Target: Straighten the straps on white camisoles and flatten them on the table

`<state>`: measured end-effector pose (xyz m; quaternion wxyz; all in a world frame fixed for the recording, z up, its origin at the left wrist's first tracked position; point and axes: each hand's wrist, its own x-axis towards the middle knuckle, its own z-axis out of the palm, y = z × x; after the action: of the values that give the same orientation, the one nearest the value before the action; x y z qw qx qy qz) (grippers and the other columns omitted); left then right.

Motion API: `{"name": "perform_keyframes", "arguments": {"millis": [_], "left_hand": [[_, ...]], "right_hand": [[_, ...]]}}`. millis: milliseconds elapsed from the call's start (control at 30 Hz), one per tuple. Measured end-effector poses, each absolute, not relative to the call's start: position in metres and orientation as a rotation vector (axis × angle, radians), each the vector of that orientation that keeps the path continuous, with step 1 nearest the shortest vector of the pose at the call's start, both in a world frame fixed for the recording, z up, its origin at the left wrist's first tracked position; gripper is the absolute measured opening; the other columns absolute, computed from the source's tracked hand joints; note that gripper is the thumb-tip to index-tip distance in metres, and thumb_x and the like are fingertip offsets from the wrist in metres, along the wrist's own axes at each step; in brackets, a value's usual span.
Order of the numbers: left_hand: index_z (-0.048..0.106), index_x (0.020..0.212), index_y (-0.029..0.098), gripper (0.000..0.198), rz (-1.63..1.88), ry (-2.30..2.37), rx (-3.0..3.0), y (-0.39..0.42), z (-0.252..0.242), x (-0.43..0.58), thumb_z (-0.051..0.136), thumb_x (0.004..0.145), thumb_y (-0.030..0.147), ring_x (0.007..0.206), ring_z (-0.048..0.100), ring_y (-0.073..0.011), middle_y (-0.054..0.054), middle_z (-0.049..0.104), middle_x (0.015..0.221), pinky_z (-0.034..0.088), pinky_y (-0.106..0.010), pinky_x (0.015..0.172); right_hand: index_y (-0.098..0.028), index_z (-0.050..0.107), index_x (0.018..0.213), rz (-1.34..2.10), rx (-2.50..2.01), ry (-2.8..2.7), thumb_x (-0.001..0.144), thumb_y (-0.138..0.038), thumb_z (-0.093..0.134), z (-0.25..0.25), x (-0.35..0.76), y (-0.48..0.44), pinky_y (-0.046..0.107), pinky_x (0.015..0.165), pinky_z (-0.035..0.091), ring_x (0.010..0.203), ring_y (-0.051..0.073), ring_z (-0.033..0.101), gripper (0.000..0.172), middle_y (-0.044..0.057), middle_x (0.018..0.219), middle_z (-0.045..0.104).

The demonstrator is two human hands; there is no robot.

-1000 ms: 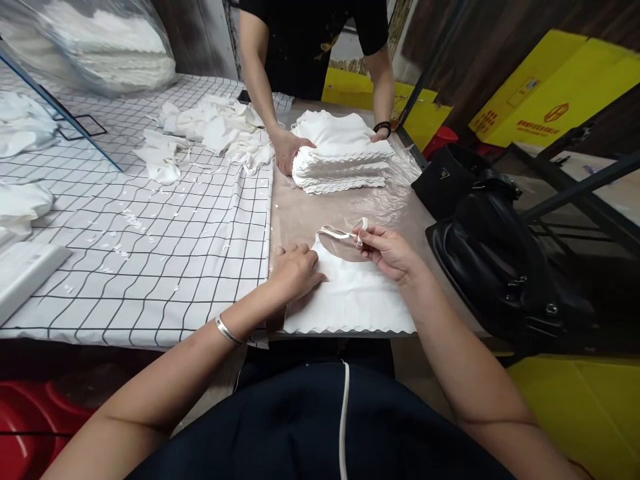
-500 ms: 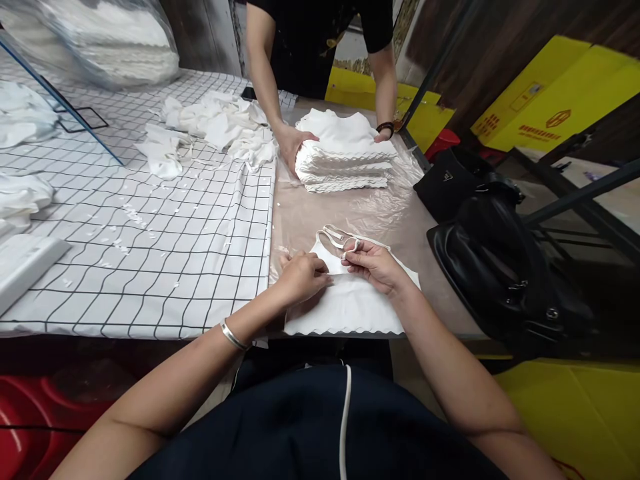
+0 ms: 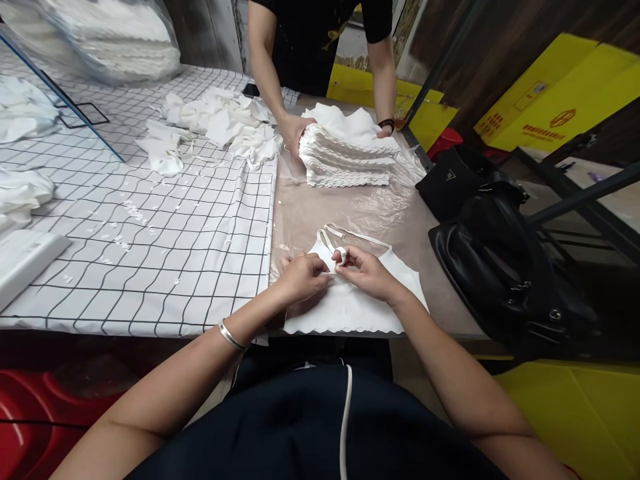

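While the flat white garment with a scalloped hem lies along the near edge of the brown, plastic-covered surface in the head view, the right hand pinches a looped, thin white fabric strap between thumb and fingers, apparently to control the narrow loop. The left hand rests at the garment's upper part, fingers curled inward, probably steadying it; whether they grip cloth I cannot tell (the knuckles hide much). A co-worker's hands brace a stack of white scalloped-edged cloth, presumably for evenness; its far side is hidden, and the frame cuts off the co-worker's head.
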<state>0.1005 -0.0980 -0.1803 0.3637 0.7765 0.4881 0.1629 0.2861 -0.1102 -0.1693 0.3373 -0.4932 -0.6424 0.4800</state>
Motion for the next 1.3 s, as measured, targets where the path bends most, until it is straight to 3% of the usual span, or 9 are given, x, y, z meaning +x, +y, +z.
{"name": "perform_keyframes", "arguments": {"millis": [367,1067,1167,1233,1300], "left_hand": [[0.068,0.078,0.017,0.018,0.412,1.283,1.969,-0.1,-0.18,0.101,0.062,0.085,0.032,0.102,0.057,-0.0271,-0.005,0.069,0.088,0.028,-0.052,0.098],[0.065,0.074,0.016,0.022,0.355,1.303,2.022,-0.101,-0.176,0.103,0.059,0.086,0.033,0.098,0.057,-0.027,-0.008,0.069,0.089,0.03,-0.051,0.095],[0.067,0.091,0.017,0.015,0.441,1.443,2.217,-0.115,-0.177,0.1,0.056,0.088,0.026,0.108,0.056,-0.0301,-0.013,0.067,0.108,0.03,-0.053,0.099],[0.064,0.112,0.017,0.026,0.556,1.42,2.452,-0.131,-0.183,0.094,0.054,0.09,0.027,0.123,0.05,-0.0324,-0.016,0.06,0.129,0.023,-0.055,0.108],[0.057,0.128,0.018,0.042,0.57,1.157,2.688,-0.149,-0.194,0.087,0.053,0.093,0.04,0.135,0.04,-0.0334,-0.016,0.05,0.144,0.014,-0.055,0.115]], "right_hand": [[-0.02,0.061,0.092,1.172,-1.283,-1.705,0.079,-0.026,0.064,-0.174,0.285,-0.112,0.032,0.084,0.048,0.086,0.016,0.06,0.015,0.002,0.089,0.063],[-0.02,0.066,0.085,1.197,-1.336,-1.564,0.073,-0.031,0.069,-0.18,0.269,-0.116,0.033,0.08,0.049,0.082,0.018,0.062,0.017,0.002,0.084,0.067],[-0.019,0.065,0.078,1.293,-1.371,-1.426,0.068,-0.029,0.072,-0.177,0.265,-0.114,0.03,0.074,0.048,0.073,0.015,0.058,0.016,-0.001,0.075,0.063],[-0.019,0.064,0.075,1.454,-1.361,-1.29,0.066,-0.025,0.074,-0.172,0.266,-0.109,0.028,0.072,0.048,0.07,0.013,0.057,0.015,-0.002,0.072,0.062],[-0.018,0.065,0.075,1.659,-1.319,-1.122,0.068,-0.021,0.073,-0.163,0.266,-0.096,0.028,0.075,0.049,0.072,0.013,0.059,0.011,-0.001,0.074,0.064]]}}
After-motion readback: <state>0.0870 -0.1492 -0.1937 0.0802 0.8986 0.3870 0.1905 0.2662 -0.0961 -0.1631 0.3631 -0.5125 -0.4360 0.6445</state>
